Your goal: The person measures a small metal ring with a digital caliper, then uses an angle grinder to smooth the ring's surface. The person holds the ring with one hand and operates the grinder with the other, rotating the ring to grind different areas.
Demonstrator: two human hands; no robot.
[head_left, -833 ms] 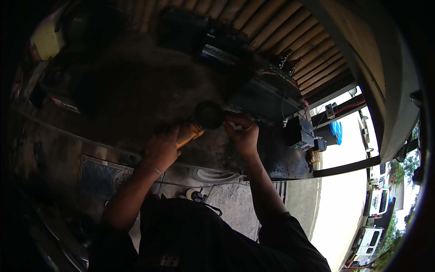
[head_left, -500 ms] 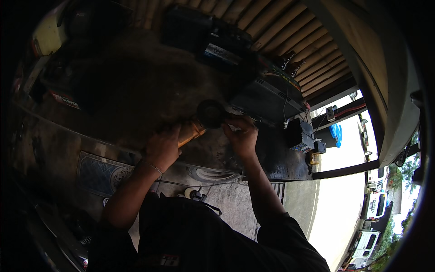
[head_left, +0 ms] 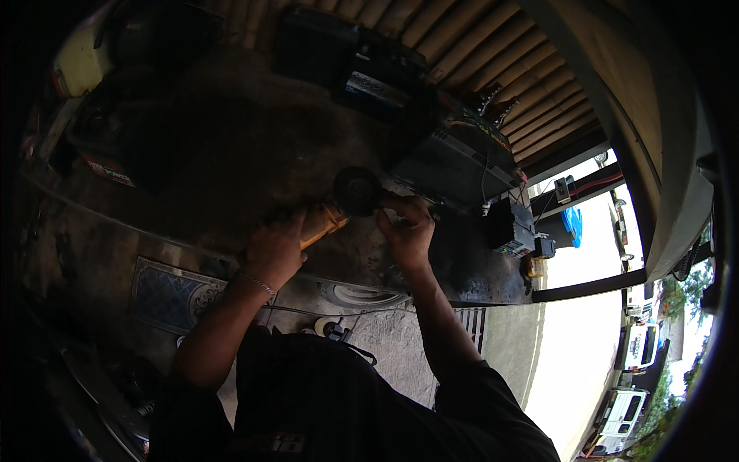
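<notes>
An angle grinder [head_left: 325,225] with a yellow-orange body is held over the dark workbench. My left hand [head_left: 275,248] is wrapped round its body. At its far end sits a round dark disc [head_left: 357,192], face up. My right hand [head_left: 408,229] is closed, thumb and fingers pinching at the disc's right edge. Shadow hides the exact contact of the fingertips and the details of the disc's centre.
On the right of the workbench [head_left: 483,285] stand a large black box-shaped device [head_left: 454,165] and a small battery [head_left: 509,229]. More dark batteries [head_left: 377,88] line the back by the slatted wall [head_left: 493,58]. Below the front edge lies a wheel [head_left: 362,296].
Very little differs. Both hands and the grinder keep nearly the same place; the disc's face shows slightly more, and my right hand has shifted a touch to the left.
</notes>
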